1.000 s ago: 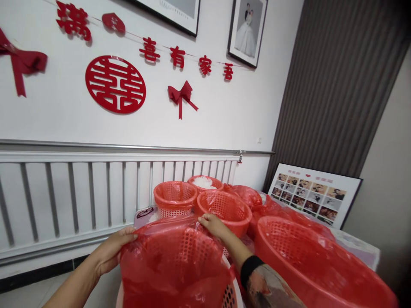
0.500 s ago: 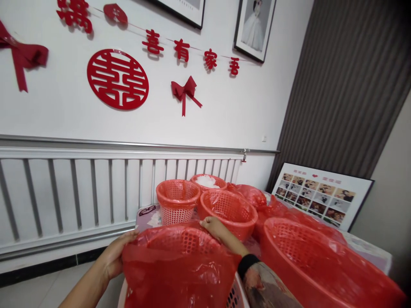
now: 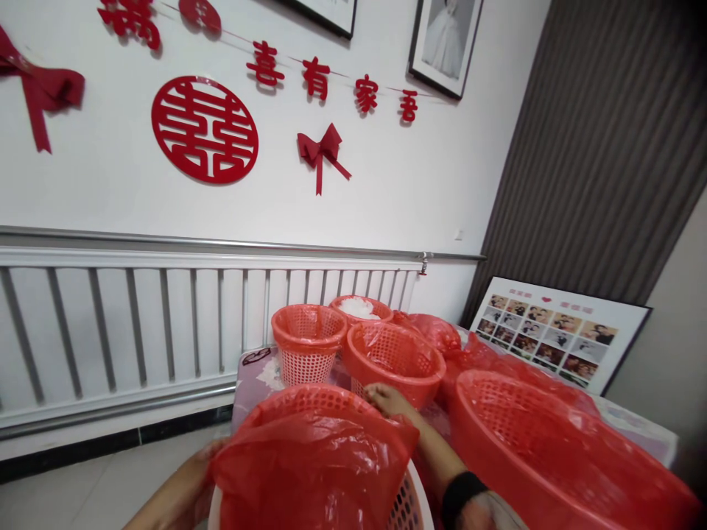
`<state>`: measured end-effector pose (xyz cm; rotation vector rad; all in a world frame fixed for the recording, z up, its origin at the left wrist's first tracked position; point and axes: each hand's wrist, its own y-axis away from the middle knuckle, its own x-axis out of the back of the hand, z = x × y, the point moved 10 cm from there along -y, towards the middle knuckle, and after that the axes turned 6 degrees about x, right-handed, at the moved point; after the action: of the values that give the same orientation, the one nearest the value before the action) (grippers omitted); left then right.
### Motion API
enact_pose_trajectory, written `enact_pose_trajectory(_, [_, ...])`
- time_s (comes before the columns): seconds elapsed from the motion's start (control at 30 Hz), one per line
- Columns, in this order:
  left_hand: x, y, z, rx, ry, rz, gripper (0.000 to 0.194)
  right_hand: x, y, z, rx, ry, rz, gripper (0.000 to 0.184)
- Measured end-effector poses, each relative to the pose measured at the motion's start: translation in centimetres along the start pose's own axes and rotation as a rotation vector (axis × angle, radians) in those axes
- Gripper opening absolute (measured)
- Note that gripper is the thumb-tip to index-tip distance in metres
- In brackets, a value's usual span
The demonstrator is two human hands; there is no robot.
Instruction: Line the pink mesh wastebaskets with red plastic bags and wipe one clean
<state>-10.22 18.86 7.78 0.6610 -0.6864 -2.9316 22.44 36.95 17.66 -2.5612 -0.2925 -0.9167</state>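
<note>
In front of me stands a pale plastic basket [image 3: 420, 508] with holes in its sides, lined with a thin red plastic bag [image 3: 309, 460] that hangs over its near rim. At the bag's left edge is my left hand [image 3: 199, 471], closed on the film, its fingertips partly covered by it. My right hand [image 3: 387, 400] reaches past the basket's far right rim with curled fingers; whether film lies in them is hidden. Just beyond that hand sits another red-lined basket [image 3: 395, 353]. To its left stands a taller lined basket [image 3: 308, 350].
A large red-lined basket [image 3: 497, 442] takes up the table's right side. Behind are a basket with white contents [image 3: 359, 308] and red bags [image 3: 434, 333]. A photo board [image 3: 563, 331] leans at the back right; a radiator [image 3: 160, 324] runs along the wall.
My right hand has moved right and slightly down from the bag's far edge. My left hand has dropped lower along the basket's left side, and the bag's far edge sits lower round the rim.
</note>
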Motion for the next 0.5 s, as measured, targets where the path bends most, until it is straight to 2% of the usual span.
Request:
enact_pose_trajectory(0.1, [4.8,1.2,4.5,-0.238,-0.172,0.357,0.065,3.7,1.1,-0.4,-0.03,-0.119,0.103,0.063])
enact_pose_trajectory(0.13, [5.3,2.1,6.4,-0.347,-0.259,0.423,0.065,4.7,1.9,-1.2,-0.018,-0.155,0.12,0.065])
enact_pose_trajectory(0.17, [4.8,2.9,8.1,-0.455,-0.364,0.441,0.065,5.4,2.7,-2.4,0.008,-0.194,0.106,0.065])
enact_pose_trajectory(0.23, [1.9,4.2,10.1,-0.604,-0.618,0.368,0.065,5.2,4.8,-5.9,0.095,-0.264,-0.023,0.065])
enact_pose_trajectory(0.33, [-4.0,5.4,9.6,-0.712,-1.035,0.186,0.068,2.7,8.6,-10.6,0.193,-0.234,-0.302,0.075])
enact_pose_trajectory(0.4, [-6.7,6.1,8.6,-0.757,-1.239,0.139,0.064,2.0,10.4,-11.6,0.21,-0.086,-0.316,0.075])
enact_pose_trajectory(0.43, [-7.5,6.4,8.2,-0.759,-1.317,0.143,0.055,2.0,11.1,-11.6,0.22,0.003,-0.278,0.064])
enact_pose_trajectory(0.5, [-8.4,7.2,7.6,-0.746,-1.44,0.17,0.024,2.4,12.3,-11.2,0.255,0.153,-0.193,0.028])
